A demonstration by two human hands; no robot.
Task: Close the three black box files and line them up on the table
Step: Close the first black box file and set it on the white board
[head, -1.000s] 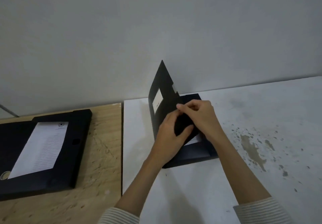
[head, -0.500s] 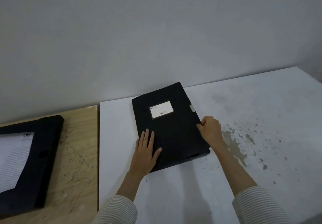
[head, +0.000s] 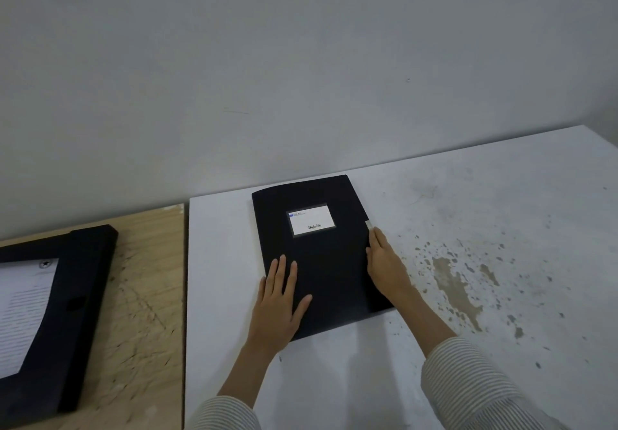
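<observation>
A closed black box file (head: pixel 331 262) with a white label lies flat on the white table (head: pixel 468 212). My left hand (head: pixel 279 299) rests flat on the lid's near left corner, fingers spread. My right hand (head: pixel 384 262) lies along the file's right edge, fingertips just below the small grey clasp tab; what the fingers do on the side wall is hidden. A second black box file (head: pixel 67 312) lies open on the wooden table at the far left, with a printed sheet inside. No third file is in view.
The wooden table (head: pixel 143 296) butts against the white one along a seam at the left. A grey wall stands right behind both. Brown stains and flecks mark the white top to the right of the closed file.
The upright lid came down and the file is shut. My left hand went flat onto the cover; my right hand moved to the file's right edge. The view shifted right.
</observation>
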